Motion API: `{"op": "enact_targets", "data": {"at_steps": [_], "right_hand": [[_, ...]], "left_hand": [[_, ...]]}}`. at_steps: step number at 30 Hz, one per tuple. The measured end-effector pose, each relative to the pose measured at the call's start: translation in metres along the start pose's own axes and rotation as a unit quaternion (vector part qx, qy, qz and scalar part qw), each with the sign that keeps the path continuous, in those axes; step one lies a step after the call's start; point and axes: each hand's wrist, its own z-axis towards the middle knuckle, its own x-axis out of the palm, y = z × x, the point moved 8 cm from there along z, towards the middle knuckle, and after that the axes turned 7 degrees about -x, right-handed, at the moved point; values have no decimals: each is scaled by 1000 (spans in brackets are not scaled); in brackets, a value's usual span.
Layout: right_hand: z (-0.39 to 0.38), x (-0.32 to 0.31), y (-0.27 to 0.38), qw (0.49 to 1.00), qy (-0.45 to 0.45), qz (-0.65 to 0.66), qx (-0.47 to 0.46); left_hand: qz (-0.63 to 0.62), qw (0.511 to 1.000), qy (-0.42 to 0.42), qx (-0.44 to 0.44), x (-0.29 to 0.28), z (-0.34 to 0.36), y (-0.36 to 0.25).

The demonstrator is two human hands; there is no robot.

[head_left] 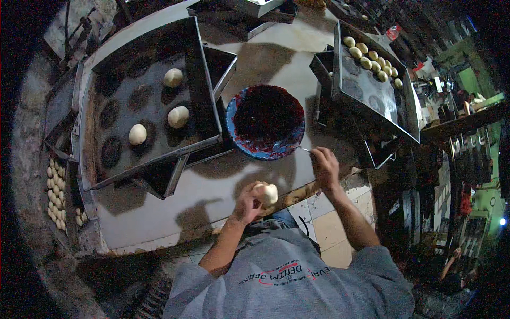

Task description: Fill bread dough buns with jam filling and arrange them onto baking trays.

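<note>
My left hand (248,204) is closed around a pale dough ball (265,194) near the table's front edge. In front of it stands a blue bowl (232,125) of dark red, jam-like filling (265,119), smeared up the inner wall. My right hand (325,166) is to the right of the bowl and pinches a thin metal utensil (305,150). Its tip is at the bowl's lower right rim; the shape of its end cannot be made out. Left of the bowl, a deep metal tray (114,85) holds three dough balls (178,117), set apart from one another.
At the right, a tilted metal tray (390,103) on stacked trays holds several dough balls (372,55) along its far side. Beyond the table's left edge are many more dough pieces (56,194). More metal trays (239,21) stand at the back of the pale table (143,223).
</note>
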Motion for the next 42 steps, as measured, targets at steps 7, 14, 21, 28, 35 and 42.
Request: {"op": "enact_targets", "data": {"at_steps": [7,14,21,28,35,42], "right_hand": [[107,11,42,984,113,-31,-131],[109,77,87,938,236,-146,-207],[114,30,94,917,372,-113,-89],[94,-4,47,886,379,240,118],[73,-38,72,951,187,243,-26],[32,-45,67,976,-10,216,-33]], "left_hand": [[-387,890,-10,-238,-13,-15,18],[-322,941,-74,-76,-48,-23,17],[-540,833,-96,-69,-62,-6,14],[-413,904,-67,-87,-37,24,-12],[-466,864,57,-180,12,37,-52],[-461,871,72,-153,16,34,-74]]}}
